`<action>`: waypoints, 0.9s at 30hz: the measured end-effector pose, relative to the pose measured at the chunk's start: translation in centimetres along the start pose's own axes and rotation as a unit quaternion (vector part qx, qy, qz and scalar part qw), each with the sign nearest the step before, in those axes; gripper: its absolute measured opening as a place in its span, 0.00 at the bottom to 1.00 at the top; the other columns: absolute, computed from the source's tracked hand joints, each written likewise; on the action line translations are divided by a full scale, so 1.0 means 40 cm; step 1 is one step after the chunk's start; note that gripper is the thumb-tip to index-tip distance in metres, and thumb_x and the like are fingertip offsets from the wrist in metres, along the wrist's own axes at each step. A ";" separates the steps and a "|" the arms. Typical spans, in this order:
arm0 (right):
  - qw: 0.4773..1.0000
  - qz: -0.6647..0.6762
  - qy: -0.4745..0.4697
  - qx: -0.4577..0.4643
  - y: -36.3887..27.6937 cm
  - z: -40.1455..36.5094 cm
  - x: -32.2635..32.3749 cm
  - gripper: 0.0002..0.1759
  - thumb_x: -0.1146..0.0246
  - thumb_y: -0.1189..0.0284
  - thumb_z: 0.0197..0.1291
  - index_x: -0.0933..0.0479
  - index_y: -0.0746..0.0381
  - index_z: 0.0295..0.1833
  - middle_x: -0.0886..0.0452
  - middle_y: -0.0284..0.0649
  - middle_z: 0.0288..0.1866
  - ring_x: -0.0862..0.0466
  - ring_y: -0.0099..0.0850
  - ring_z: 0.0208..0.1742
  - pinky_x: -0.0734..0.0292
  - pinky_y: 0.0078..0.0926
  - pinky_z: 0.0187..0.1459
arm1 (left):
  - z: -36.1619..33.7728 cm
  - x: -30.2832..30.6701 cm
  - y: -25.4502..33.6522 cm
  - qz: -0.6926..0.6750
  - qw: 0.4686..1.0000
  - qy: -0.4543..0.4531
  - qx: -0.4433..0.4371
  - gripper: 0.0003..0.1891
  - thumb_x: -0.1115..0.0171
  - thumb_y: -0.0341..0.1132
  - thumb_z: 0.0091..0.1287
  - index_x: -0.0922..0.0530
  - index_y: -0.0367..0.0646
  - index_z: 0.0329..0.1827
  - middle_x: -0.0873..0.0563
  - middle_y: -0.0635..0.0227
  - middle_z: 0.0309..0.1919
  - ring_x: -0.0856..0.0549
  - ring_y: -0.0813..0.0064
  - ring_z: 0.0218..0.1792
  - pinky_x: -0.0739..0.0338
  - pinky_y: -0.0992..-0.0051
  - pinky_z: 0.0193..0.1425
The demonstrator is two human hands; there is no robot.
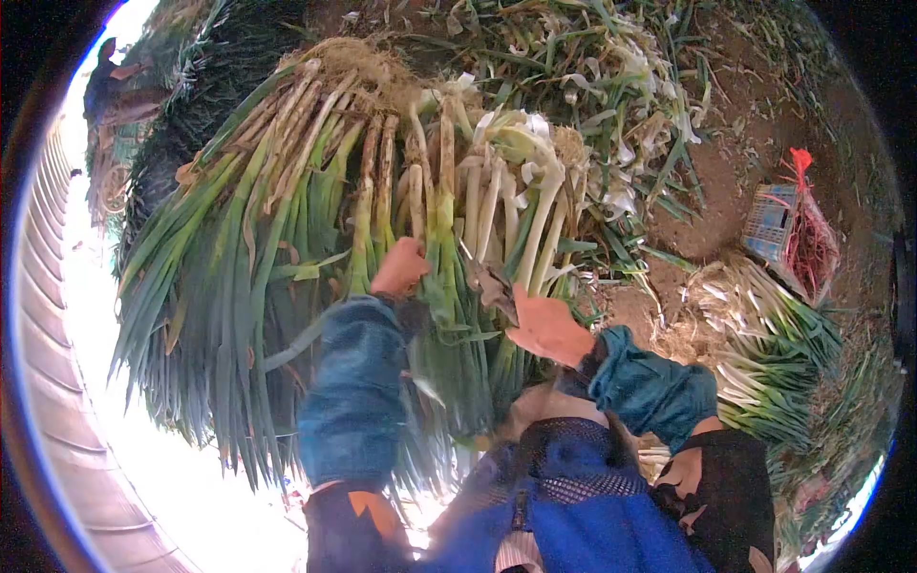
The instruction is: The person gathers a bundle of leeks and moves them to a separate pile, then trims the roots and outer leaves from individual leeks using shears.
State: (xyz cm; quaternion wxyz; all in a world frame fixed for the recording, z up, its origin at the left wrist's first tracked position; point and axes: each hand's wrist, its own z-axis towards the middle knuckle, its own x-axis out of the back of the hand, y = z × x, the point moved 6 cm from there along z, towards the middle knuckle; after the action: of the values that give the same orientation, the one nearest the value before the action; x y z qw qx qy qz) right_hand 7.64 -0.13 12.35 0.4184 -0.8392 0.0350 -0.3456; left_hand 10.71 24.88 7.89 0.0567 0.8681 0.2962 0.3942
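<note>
Long leeks (287, 181) lie in a heap before me, roots away from me and green leaves toward me. My left hand (401, 267) is closed at the green part of a leek (442, 191) near the middle of the heap. My right hand (551, 327) is closed on a greyish-brown thing (494, 288) with a thin, pale tip. Whether that is a small tool or a dry leaf, I cannot make out. Just beyond it are paler, whiter leek stalks (544, 205).
Stripped leaves and peelings (611, 95) litter the ground at the back. To the right lies a pile of cleaned leeks (764, 344), with a blue crate (770, 222) and red strings (810, 253) behind it. Another person (110, 91) is at the far left.
</note>
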 end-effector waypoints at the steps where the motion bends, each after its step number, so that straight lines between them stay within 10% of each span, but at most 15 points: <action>1: 1.000 0.010 -0.014 0.006 -0.008 -0.027 0.015 0.27 0.36 0.66 0.46 0.39 0.70 0.47 0.23 0.55 0.24 0.20 0.54 0.29 0.23 0.48 0.31 | -0.010 0.027 0.024 -0.036 0.998 -0.054 0.017 0.10 0.40 0.30 0.45 0.24 0.32 0.28 0.24 0.60 0.16 0.23 0.69 0.19 0.30 0.69 0.23; 3: 0.999 0.016 -0.033 0.009 -0.020 -0.062 0.038 0.30 0.36 0.66 0.46 0.40 0.71 0.49 0.23 0.56 0.24 0.20 0.55 0.29 0.23 0.48 0.31 | -0.023 0.057 0.049 -0.106 0.980 -0.161 0.052 0.09 0.41 0.31 0.45 0.25 0.32 0.26 0.25 0.64 0.16 0.25 0.75 0.18 0.33 0.73 0.21; 6: 1.000 0.017 -0.026 0.007 -0.018 -0.079 0.064 0.32 0.36 0.65 0.46 0.41 0.72 0.51 0.23 0.55 0.24 0.20 0.55 0.29 0.24 0.48 0.31 | -0.058 0.004 0.054 -0.085 0.963 -0.167 -0.194 0.11 0.42 0.31 0.44 0.23 0.32 0.27 0.24 0.63 0.16 0.25 0.74 0.20 0.33 0.71 0.22; 10: 0.999 0.007 -0.033 0.001 0.022 -0.039 0.046 0.35 0.36 0.63 0.48 0.42 0.73 0.56 0.24 0.54 0.27 0.22 0.53 0.31 0.27 0.46 0.31 | -0.115 -0.042 0.044 -0.032 0.962 -0.270 -0.008 0.12 0.40 0.35 0.49 0.20 0.36 0.33 0.18 0.58 0.26 0.20 0.66 0.27 0.26 0.68 0.32; 15: 0.996 -0.027 -0.086 0.019 0.005 -0.088 -0.020 0.36 0.35 0.63 0.47 0.42 0.74 0.55 0.24 0.52 0.25 0.21 0.50 0.30 0.26 0.44 0.31 | 0.012 0.346 0.087 0.334 0.928 0.162 -0.039 0.09 0.41 0.37 0.59 0.21 0.41 0.35 0.18 0.56 0.35 0.16 0.62 0.38 0.21 0.65 0.35; 16: 0.994 -0.033 -0.098 0.023 0.000 -0.088 -0.025 0.35 0.35 0.63 0.47 0.41 0.74 0.54 0.24 0.52 0.25 0.21 0.50 0.30 0.26 0.43 0.31 | 0.030 0.398 0.092 0.479 0.828 0.287 -0.047 0.09 0.41 0.34 0.59 0.24 0.40 0.40 0.18 0.56 0.36 0.17 0.63 0.37 0.21 0.66 0.34; 18: 0.992 -0.041 -0.118 0.031 -0.017 -0.070 -0.031 0.34 0.36 0.62 0.48 0.40 0.74 0.52 0.24 0.52 0.26 0.20 0.50 0.31 0.25 0.43 0.30 | -0.023 0.520 0.211 0.416 0.750 0.502 -0.110 0.12 0.40 0.32 0.60 0.25 0.39 0.46 0.19 0.55 0.36 0.18 0.63 0.37 0.22 0.68 0.34; 19: 0.990 -0.043 -0.129 0.035 -0.025 -0.057 -0.034 0.33 0.36 0.62 0.48 0.40 0.74 0.51 0.24 0.53 0.27 0.20 0.50 0.31 0.25 0.43 0.30 | -0.032 0.537 0.224 0.278 0.806 0.507 -0.126 0.13 0.40 0.31 0.60 0.25 0.39 0.47 0.19 0.55 0.36 0.18 0.62 0.36 0.22 0.67 0.35; 23: 0.999 0.018 -0.032 -0.029 0.039 0.068 0.000 0.33 0.36 0.62 0.48 0.40 0.75 0.52 0.23 0.57 0.29 0.21 0.54 0.33 0.27 0.45 0.31 | -0.002 0.340 0.196 -0.309 0.858 0.360 -0.199 0.14 0.44 0.30 0.62 0.26 0.38 0.51 0.19 0.55 0.35 0.20 0.58 0.36 0.26 0.65 0.42; 27: 0.998 0.030 -0.006 -0.048 0.059 0.031 0.016 0.34 0.38 0.60 0.49 0.40 0.73 0.55 0.23 0.58 0.30 0.22 0.54 0.35 0.28 0.47 0.33 | 0.004 -0.079 0.049 -0.247 0.930 0.273 0.014 0.13 0.51 0.34 0.65 0.27 0.34 0.46 0.21 0.47 0.38 0.21 0.50 0.41 0.29 0.61 0.45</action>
State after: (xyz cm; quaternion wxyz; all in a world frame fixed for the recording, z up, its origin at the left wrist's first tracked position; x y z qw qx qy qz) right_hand 9.42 -1.02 10.47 0.3876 -0.8592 0.0738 -0.3257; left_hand 10.11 21.53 6.36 0.0572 0.6273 0.5108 0.5850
